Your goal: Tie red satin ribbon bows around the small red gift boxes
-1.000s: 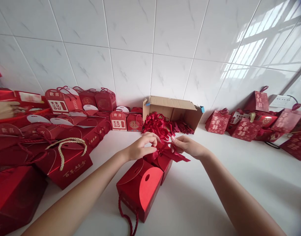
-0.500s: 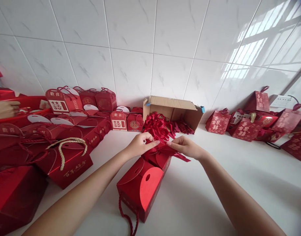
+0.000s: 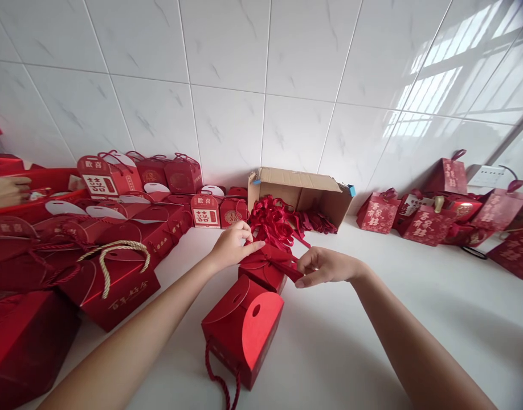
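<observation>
A length of red ribbon (image 3: 286,267) stretches across the top of a small red gift box (image 3: 261,277). My right hand (image 3: 325,266) pinches its right part, just beyond the box's side. On the opposite side, my left hand (image 3: 232,246) is closed, thumb and fingers together at the ribbon's left part. Exactly where the left fingers grip is partly hidden. Directly in front stands a larger red gift box (image 3: 244,327), its rounded flaps folded over and a twisted red cord (image 3: 221,380) hanging down its front. Neither hand touches this larger box.
A cardboard box (image 3: 302,177) on its side holds a heap of red ribbons (image 3: 272,219) that spill out. Many red gift boxes (image 3: 116,279) crowd the left; more patterned boxes (image 3: 430,225) stand right. Another person's hand (image 3: 9,191) is at a red basket (image 3: 60,176).
My hands have moved apart: the left slightly left and up, the right toward me and down with the ribbon. More of the small box's top now shows.
</observation>
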The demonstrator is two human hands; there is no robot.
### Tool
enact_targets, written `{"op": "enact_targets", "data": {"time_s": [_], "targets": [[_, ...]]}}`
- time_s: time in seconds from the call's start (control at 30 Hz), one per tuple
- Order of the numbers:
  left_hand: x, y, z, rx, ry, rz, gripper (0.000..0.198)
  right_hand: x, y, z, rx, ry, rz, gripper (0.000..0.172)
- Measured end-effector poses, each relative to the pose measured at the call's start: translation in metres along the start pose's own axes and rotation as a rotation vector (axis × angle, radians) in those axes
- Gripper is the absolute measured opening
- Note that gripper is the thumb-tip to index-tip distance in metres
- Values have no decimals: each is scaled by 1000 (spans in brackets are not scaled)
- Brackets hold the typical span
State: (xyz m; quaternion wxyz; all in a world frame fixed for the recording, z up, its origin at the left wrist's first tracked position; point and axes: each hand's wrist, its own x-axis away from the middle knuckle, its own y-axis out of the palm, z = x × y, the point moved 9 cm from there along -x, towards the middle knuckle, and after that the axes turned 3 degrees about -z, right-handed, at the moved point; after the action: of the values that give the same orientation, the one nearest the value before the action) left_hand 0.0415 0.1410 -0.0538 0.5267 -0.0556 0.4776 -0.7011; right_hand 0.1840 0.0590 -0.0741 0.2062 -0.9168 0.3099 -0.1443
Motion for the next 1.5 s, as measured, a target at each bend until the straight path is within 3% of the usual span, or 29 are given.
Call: {"op": "enact_targets", "data": {"time_s": [0.1, 0.23, 0.3, 0.33, 0.37, 0.4, 0.53, 0.67, 0.77, 0.93, 1.07, 1.33, 1.5], "targets": [[3, 8, -13, 250, -44, -35, 39, 1, -2, 4, -8, -4, -26, 42], [16, 28, -49, 693, -200, -95, 35, 4, -5, 33, -130, 25, -76, 30], [22, 31, -67, 756, -263, -53, 40, 0, -16, 51, -274, -32, 60, 52], [24, 31, -75, 785, -291, -28, 43, -2, -26, 64, -323, -49, 211, 57], [26, 32, -82, 812, -314, -5, 46, -2, -39, 77, -341, -60, 425, 54], [27, 32, -88, 834, -331, 17, 47, -3, -42, 88, -333, -68, 531, 50], [28, 25, -110, 864, -371, 162, 43, -16, -39, 114, -224, -54, 727, 41], [32, 16, -129, 731, -416, 323, 36, -18, -34, 107, 52, -33, 806, 26], [33, 19, -122, 548, -391, 312, 40, -20, -22, 91, 293, -41, 770, 14], [32, 30, -83, 170, -280, 148, 46, -21, -12, 80, 568, 41, 728, 25], [33, 31, -64, -103, -254, 74, 55, -18, -13, 84, 673, 138, 718, 30], [49, 18, -60, -453, -366, 150, 77, -14, -15, 98, 731, 313, 687, 43], [61, 13, -71, -546, -538, 151, 83, -5, -18, 110, 731, 478, 737, 62]]}}
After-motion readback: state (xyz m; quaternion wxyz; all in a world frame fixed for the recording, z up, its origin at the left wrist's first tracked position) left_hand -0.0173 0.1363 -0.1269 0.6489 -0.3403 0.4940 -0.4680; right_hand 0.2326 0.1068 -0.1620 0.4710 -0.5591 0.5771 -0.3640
